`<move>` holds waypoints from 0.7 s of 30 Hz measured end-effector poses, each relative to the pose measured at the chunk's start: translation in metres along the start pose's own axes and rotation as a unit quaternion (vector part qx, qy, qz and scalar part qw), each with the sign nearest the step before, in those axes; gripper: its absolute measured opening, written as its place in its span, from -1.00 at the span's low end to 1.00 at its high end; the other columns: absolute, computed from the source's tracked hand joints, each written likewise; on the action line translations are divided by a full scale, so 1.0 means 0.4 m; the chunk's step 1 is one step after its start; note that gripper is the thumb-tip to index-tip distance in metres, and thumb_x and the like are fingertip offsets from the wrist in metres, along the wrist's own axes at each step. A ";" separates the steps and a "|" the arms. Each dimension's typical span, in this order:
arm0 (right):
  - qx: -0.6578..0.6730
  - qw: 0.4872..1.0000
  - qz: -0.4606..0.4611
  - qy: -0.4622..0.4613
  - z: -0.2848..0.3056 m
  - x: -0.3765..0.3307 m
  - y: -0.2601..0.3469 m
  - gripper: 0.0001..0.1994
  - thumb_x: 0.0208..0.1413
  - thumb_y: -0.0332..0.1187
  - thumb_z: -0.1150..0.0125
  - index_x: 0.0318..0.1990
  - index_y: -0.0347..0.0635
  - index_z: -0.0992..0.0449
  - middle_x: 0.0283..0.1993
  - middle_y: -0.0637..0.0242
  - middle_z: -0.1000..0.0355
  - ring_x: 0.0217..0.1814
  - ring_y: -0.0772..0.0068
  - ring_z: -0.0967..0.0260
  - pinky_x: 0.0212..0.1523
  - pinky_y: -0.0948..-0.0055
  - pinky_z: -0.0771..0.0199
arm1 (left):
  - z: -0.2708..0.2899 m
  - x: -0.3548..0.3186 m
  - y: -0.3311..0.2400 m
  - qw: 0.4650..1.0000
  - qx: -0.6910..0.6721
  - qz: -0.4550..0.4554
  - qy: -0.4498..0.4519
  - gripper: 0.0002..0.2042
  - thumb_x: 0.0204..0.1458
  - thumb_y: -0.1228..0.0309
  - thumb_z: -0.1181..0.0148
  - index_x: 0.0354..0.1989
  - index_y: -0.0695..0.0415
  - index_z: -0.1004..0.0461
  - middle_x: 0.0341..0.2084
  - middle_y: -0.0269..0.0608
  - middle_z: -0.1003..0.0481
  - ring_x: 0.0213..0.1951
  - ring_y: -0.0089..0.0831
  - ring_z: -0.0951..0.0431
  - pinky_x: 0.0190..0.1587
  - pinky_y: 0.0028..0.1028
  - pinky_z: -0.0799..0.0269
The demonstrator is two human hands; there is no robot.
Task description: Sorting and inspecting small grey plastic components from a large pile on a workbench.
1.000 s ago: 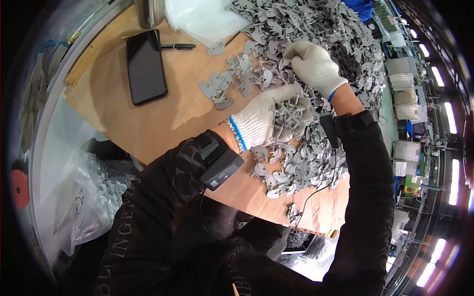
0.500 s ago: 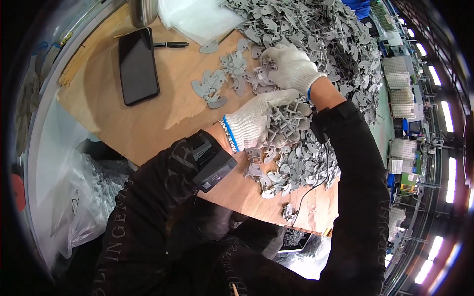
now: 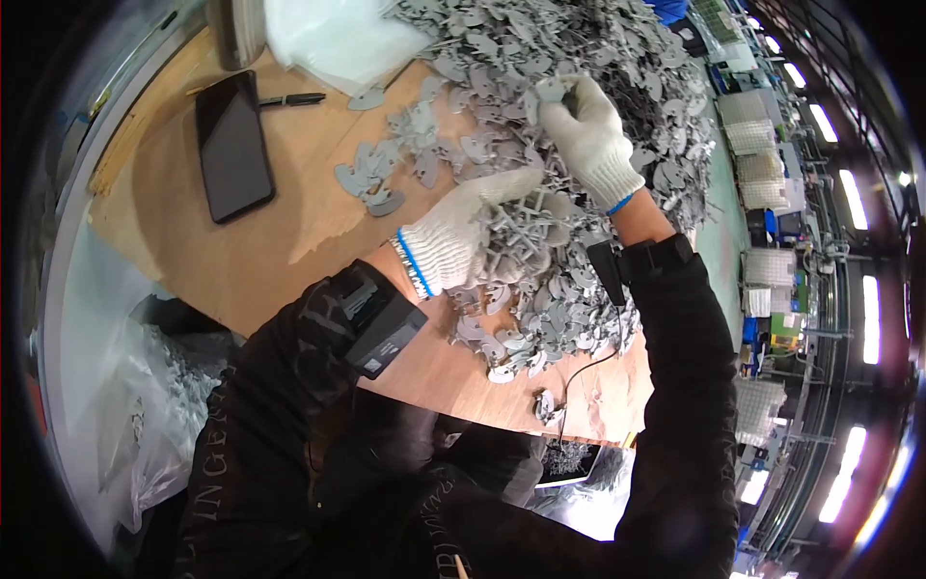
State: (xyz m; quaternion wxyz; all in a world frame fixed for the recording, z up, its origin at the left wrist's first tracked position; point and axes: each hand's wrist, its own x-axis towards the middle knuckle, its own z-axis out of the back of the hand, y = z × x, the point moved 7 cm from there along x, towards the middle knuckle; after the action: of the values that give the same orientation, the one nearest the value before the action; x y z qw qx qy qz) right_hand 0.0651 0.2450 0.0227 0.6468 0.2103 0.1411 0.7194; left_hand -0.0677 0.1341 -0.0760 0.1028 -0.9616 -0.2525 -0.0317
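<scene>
White knit gloves (image 3: 439, 246) cover the person's 2 hands above a wooden table (image 3: 289, 275). The left hand (image 3: 468, 224), at 12 o'clock from the view's centre, curls around a bundle of grey parts (image 3: 521, 236). The bundle lies in the palm, between 2 and 3 o'clock from the wrist, the thumb along its 12 o'clock edge and the other fingers clamped around its far side. At 2 o'clock from the left hand, the right hand (image 3: 590, 140) bends over, thumb and forefinger together on 1 grey piece (image 3: 552, 90), which sits at the fingertips, at 11 o'clock from the knuckles. How its remaining fingers stand, I cannot tell. A large pile of similar pieces (image 3: 617, 48) spreads from 11 to 3 o'clock around the right hand; a smaller heap (image 3: 559, 318) lies just beside the left hand, between 4 and 5 o'clock. Loose pieces (image 3: 371, 174) lie on the table at 10 o'clock from the left hand, with a dark phone (image 3: 234, 154) farther out that way and a pen (image 3: 292, 99) at the phone's 2 o'clock side.
</scene>
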 end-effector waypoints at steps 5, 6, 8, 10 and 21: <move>0.115 0.981 -0.149 -0.044 0.109 -0.123 -0.017 -0.66 0.34 -0.26 -0.32 0.09 -0.35 -0.58 -0.18 0.26 -0.68 -0.27 0.48 -0.60 -0.18 0.44 -0.63 | -0.010 0.003 0.005 0.997 -0.016 -0.002 -0.076 -0.52 0.50 0.01 -0.18 0.04 0.28 -0.67 -0.19 0.02 -0.76 -0.34 -0.22 -0.81 -0.48 -0.35 -0.74; 0.169 0.967 -0.192 -0.020 0.112 -0.157 -0.037 -0.69 0.34 -0.27 -0.32 0.06 -0.34 -0.58 -0.22 0.26 -0.66 -0.32 0.49 -0.57 -0.25 0.44 -0.61 | -0.020 -0.003 -0.006 0.989 -0.062 -0.008 -0.132 -0.52 0.49 0.01 -0.18 0.04 0.27 -0.68 -0.20 0.03 -0.76 -0.37 -0.21 -0.80 -0.53 -0.36 -0.70; 0.221 0.945 -0.240 -0.005 0.134 -0.221 -0.069 -0.71 0.34 -0.28 -0.32 0.03 -0.33 -0.57 -0.26 0.26 -0.65 -0.38 0.49 -0.55 -0.31 0.44 -0.58 | -0.002 -0.015 -0.013 0.977 -0.106 -0.003 -0.186 -0.53 0.49 0.01 -0.18 0.04 0.26 -0.68 -0.20 0.03 -0.76 -0.40 -0.20 -0.79 -0.59 -0.38 -0.66; 0.186 0.940 -0.285 0.011 0.141 -0.286 -0.108 -0.73 0.34 -0.28 -0.33 -0.01 -0.32 -0.56 -0.33 0.30 -0.59 -0.44 0.51 -0.49 -0.41 0.46 -0.51 | -0.014 -0.019 -0.037 0.998 -0.018 0.001 -0.068 -0.54 0.49 0.03 -0.18 0.07 0.24 -0.70 -0.15 0.03 -0.76 -0.37 -0.21 -0.79 -0.61 -0.42 -0.62; 0.190 0.905 -0.376 0.064 0.159 -0.495 -0.289 -0.71 0.41 -0.17 -0.36 -0.06 -0.27 -0.58 -0.42 0.42 -0.44 -0.52 0.61 -0.37 -0.57 0.50 -0.30 | 0.039 0.007 -0.023 0.997 0.001 0.008 -0.071 -0.53 0.47 0.00 -0.21 0.11 0.21 -0.72 -0.11 0.00 -0.76 -0.37 -0.27 -0.77 -0.63 -0.49 -0.55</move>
State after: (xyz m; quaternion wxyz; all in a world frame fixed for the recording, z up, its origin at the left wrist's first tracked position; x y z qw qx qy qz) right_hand 0.2115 0.0588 -0.0004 0.8070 0.2137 0.3847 0.3939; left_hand -0.0694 0.1465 -0.0892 0.0861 -0.9632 -0.2517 0.0381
